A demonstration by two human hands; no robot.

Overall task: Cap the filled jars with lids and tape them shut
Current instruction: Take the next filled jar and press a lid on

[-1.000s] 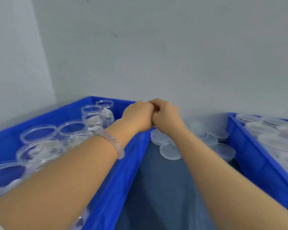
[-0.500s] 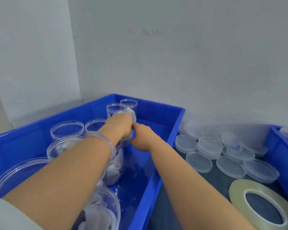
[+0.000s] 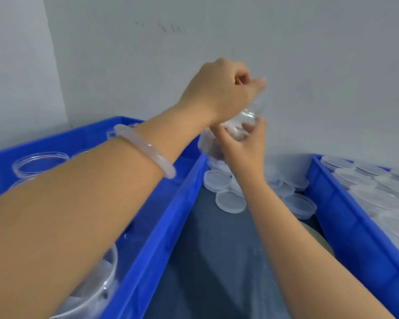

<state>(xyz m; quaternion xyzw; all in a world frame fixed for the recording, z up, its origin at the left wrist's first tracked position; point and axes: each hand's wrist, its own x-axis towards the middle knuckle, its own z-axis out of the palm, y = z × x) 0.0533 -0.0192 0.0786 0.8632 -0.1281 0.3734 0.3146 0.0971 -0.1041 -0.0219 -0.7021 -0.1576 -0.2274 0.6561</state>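
A clear filled jar (image 3: 211,140) hangs in the air above the gap between two blue crates. My left hand (image 3: 219,88) grips it from above at its rim, fingers curled. My right hand (image 3: 244,143) holds its side from below, fingers wrapped round it. Loose clear lids (image 3: 230,201) lie on the dark table surface behind my right forearm. A roll of clear tape (image 3: 318,236) peeks out beside my right arm, mostly hidden.
The left blue crate (image 3: 171,217) holds several open clear jars (image 3: 39,161). The right blue crate (image 3: 346,217) holds several capped jars (image 3: 366,183). A grey wall stands close behind. Dark table surface (image 3: 217,261) shows between the crates.
Both hands have lifted the jar out of the left crate, up and to the right, over the gap between the crates. The view has swung right.
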